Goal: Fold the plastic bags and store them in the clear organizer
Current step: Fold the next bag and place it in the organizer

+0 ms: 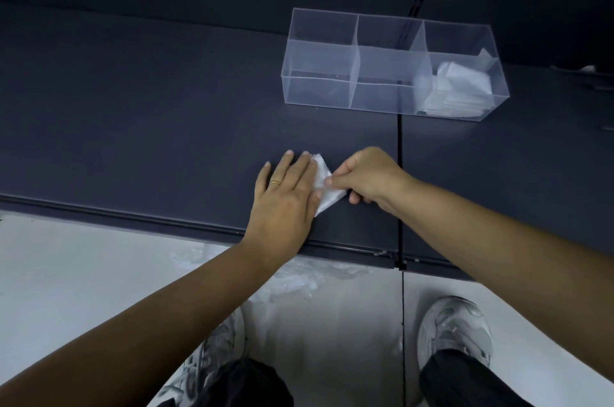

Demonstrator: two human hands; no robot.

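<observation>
Left hand (285, 197) lies flat with fingers straight, pressing the bag (327, 194), a small white folded triangle, onto the desk (133, 124) near its front edge, while the right hand (368, 177) beside it pinches the bag's right corner between thumb and curled fingers. Thin, light and slippery, the film will likely spring open if let go, so it is best pinched across the folded layers at a corner. Farther right, the organizer (319, 51) has folded bags (455, 87) in its right-hand compartment.

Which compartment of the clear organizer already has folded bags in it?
The rightmost compartment: white folded bags lie in it, while the others look empty.
</observation>
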